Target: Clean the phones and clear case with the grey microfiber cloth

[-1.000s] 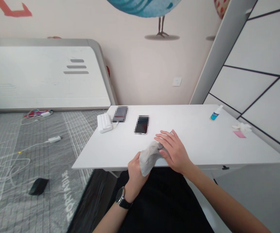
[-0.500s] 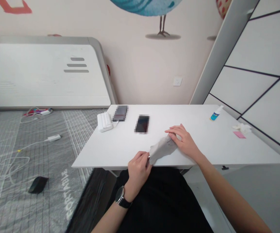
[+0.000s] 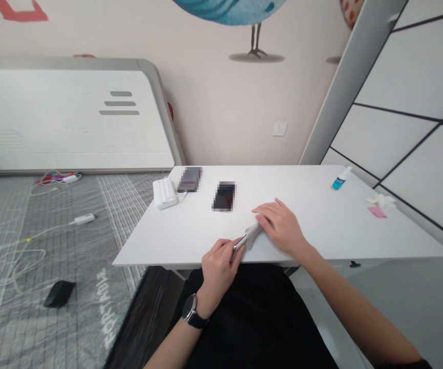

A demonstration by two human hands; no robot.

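Observation:
Near the front edge of the white table (image 3: 301,225), my left hand (image 3: 220,264) grips a thin silvery item (image 3: 239,245) between thumb and fingers; what it is cannot be made out. A grey cloth (image 3: 252,233) wraps round the item's far end. My right hand (image 3: 280,225) is closed on that cloth, thumb against fingers, up and to the right of my left hand. A dark, pixelated rectangular object (image 3: 224,196) lies flat just beyond the hands.
A second pixelated rectangle (image 3: 190,179) and a white power block (image 3: 165,193) sit at the table's back left. At the right are a blue-and-white bottle (image 3: 340,179), crumpled white tissue (image 3: 382,202) and a pink slip (image 3: 377,212). Cables lie on the grey mat (image 3: 90,302).
My right hand has moved a little to the left and down, towards my left hand. The cloth is bunched smaller, and more of the silvery item shows.

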